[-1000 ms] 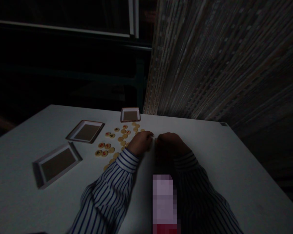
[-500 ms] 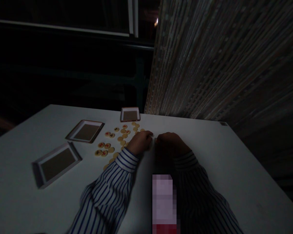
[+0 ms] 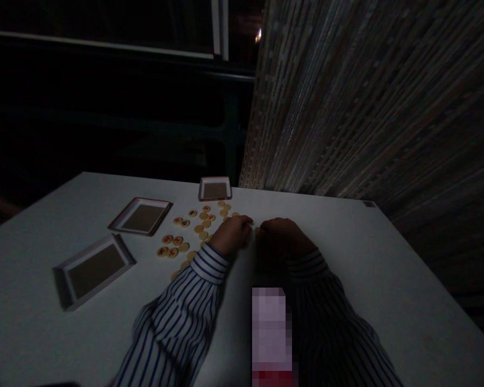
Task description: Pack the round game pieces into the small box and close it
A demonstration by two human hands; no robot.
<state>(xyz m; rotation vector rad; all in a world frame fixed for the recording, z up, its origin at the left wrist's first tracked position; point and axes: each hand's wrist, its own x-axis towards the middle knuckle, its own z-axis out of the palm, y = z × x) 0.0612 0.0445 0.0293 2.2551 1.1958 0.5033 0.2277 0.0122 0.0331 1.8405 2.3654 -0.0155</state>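
Note:
My left hand (image 3: 233, 236) is closed, fingers curled, at the right edge of a scatter of round Chinese chess pieces (image 3: 183, 247). Some pieces show red or dark characters; others are plain on top. A small gap away, my right hand (image 3: 284, 235) is also closed, in deep shadow. Something small and pale shows at the fingertips of both hands, too dark and tiny to name. My left hand and sleeve partly hide the nearest pieces.
On the white table (image 3: 326, 215) lie a shallow box half (image 3: 125, 258) at left, another shallow tray (image 3: 163, 212) behind it, and a smaller box part (image 3: 228, 189) near the far edge. A string curtain (image 3: 290, 107) hangs beyond. A blurred pixel patch covers the front middle.

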